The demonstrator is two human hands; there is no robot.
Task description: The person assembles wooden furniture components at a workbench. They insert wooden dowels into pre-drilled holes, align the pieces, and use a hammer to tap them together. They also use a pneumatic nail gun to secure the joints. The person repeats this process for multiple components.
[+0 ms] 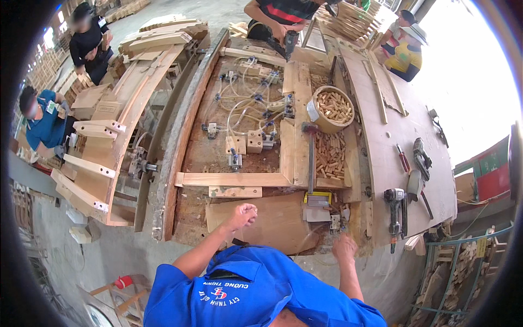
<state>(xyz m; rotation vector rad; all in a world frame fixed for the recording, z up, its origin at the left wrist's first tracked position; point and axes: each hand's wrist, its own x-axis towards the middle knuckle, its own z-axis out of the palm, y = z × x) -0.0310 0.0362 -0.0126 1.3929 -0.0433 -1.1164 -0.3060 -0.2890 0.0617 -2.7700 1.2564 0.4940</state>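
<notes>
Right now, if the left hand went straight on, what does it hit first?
Left hand points forward and rightward over the brown sheet: likely the wooden frame's near rail, maybe clipping the short wood block. Height unclear; it could pass above both.

Bright daylight; upper right blown out; edges curved, corners black.

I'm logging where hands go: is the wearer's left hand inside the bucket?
No, the left hand is over the brown sheet, well apart from the bucket.
</notes>
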